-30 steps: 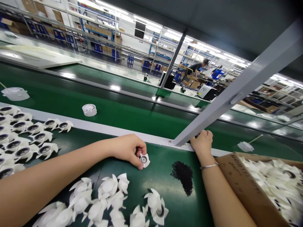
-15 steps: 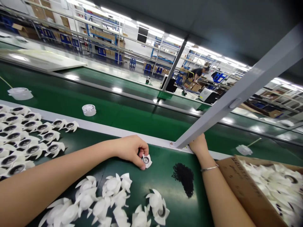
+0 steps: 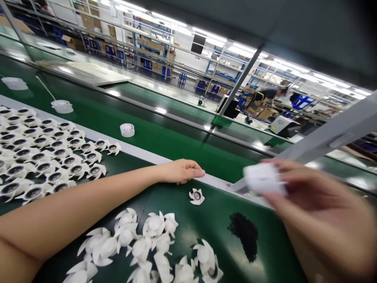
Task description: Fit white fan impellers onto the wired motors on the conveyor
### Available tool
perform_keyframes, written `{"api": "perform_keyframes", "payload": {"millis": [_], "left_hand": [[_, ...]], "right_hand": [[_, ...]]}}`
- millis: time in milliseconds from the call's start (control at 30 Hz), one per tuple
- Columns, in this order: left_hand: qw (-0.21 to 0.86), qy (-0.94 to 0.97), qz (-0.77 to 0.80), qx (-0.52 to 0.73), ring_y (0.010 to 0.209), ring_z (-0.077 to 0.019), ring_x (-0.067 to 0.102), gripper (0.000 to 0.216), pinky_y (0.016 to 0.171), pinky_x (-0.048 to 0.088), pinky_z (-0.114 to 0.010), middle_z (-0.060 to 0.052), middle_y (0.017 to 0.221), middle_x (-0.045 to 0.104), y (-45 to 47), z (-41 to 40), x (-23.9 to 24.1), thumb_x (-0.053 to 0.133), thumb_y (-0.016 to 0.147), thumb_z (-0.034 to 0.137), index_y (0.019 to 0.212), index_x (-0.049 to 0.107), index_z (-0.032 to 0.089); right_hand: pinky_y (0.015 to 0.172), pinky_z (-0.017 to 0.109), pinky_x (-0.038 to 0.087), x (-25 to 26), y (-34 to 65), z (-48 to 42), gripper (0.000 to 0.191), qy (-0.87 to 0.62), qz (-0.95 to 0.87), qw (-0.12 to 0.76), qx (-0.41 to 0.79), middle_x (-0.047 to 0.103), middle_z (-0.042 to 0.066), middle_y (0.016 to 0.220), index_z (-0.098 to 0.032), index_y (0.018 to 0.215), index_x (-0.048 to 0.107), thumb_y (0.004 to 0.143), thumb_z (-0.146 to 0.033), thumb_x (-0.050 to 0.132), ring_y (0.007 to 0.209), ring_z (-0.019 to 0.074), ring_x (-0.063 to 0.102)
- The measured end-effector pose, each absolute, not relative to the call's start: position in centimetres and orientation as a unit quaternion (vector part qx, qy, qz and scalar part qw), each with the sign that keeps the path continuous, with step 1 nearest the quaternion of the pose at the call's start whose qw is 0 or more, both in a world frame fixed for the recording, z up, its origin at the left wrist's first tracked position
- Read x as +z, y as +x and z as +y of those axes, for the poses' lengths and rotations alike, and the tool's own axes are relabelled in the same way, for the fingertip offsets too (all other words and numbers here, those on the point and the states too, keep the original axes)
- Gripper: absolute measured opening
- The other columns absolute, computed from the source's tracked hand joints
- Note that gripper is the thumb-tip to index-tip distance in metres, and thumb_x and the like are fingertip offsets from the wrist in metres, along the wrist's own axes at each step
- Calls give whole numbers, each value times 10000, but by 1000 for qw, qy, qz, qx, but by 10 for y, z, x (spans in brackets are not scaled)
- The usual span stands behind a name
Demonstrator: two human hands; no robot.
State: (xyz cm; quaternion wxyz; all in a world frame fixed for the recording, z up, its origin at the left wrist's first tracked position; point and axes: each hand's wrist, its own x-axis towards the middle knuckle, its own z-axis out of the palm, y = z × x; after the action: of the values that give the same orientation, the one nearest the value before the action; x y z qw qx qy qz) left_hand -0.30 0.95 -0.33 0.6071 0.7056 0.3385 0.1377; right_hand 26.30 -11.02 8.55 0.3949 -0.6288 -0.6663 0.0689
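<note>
Right grip [image 3: 319, 208] pinching a motion-blurred white plastic part [image 3: 263, 179] at 2 o'clock, above the green conveyor belt [image 3: 188, 232]; a loose hold could drop it.
Left grip [image 3: 184, 171] lies on the grey rail [image 3: 138, 154] at 11 o'clock, fingers together, holding nothing. A loose fan impeller [image 3: 196, 196] sits just below it; a careless sweep could knock it into the impeller rows [image 3: 50, 153] at 9 o'clock.
</note>
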Motion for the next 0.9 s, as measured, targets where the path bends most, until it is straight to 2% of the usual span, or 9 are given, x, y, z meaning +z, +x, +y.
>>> {"api": "perform_keyframes", "payload": {"millis": [33, 100, 233, 367, 600, 767, 900], "left_hand": [[622, 691, 337, 147, 543, -81, 409, 620, 486, 344, -226, 60, 690, 449, -3, 10, -3, 575, 795, 741, 1097, 595, 199], [644, 675, 324, 159, 520, -72, 374, 582, 463, 306, -220, 66, 668, 427, -4, 12, -2, 604, 795, 711, 1051, 600, 189], [653, 687, 288, 136, 545, -74, 383, 563, 492, 294, -222, 67, 655, 470, -6, 15, -5, 742, 740, 594, 1108, 614, 187], [639, 708, 276, 119, 586, -74, 431, 583, 547, 317, -221, 65, 683, 522, -6, 17, -10, 842, 658, 487, 1107, 629, 182], [602, 713, 342, 112, 548, -77, 425, 458, 514, 304, -226, 79, 646, 506, -4, 15, -9, 811, 674, 428, 1027, 638, 193], [592, 718, 351, 108, 530, -77, 406, 443, 512, 291, -228, 79, 630, 506, -4, 12, -5, 792, 685, 424, 1021, 628, 186], [577, 722, 366, 105, 536, -80, 421, 476, 523, 310, -226, 70, 658, 540, -4, 12, -5, 815, 651, 435, 1012, 626, 187]], "right_hand": [[863, 362, 557, 79, 242, -110, 204, -561, -724, 366, 164, 616, 71, 1245, -294, 905, 582, 777, -408, 692, 1081, 275, 640], [869, 334, 545, 60, 211, -103, 97, -507, -776, 294, 231, 643, 53, 1210, -274, 848, 629, 777, -290, 692, 1056, 244, 652], [984, 366, 483, 31, 195, -87, 125, -498, -802, 209, 255, 666, 27, 1214, -267, 860, 702, 781, -186, 649, 1112, 236, 639], [990, 384, 480, 25, 204, -81, 138, -534, -788, 148, 267, 680, -3, 1224, -281, 835, 723, 776, -171, 662, 1107, 251, 648], [876, 389, 524, 28, 206, -78, 41, -579, -758, 117, 277, 743, -30, 1069, -299, 788, 738, 776, -260, 733, 1019, 300, 678], [834, 403, 534, 26, 204, -75, 100, -627, -715, 104, 290, 755, -29, 1016, -322, 752, 769, 694, -247, 801, 1003, 322, 683], [756, 348, 528, 25, 203, -74, 82, -629, -710, 125, 291, 760, -15, 957, -307, 752, 777, 685, -266, 801, 932, 284, 692]]}}
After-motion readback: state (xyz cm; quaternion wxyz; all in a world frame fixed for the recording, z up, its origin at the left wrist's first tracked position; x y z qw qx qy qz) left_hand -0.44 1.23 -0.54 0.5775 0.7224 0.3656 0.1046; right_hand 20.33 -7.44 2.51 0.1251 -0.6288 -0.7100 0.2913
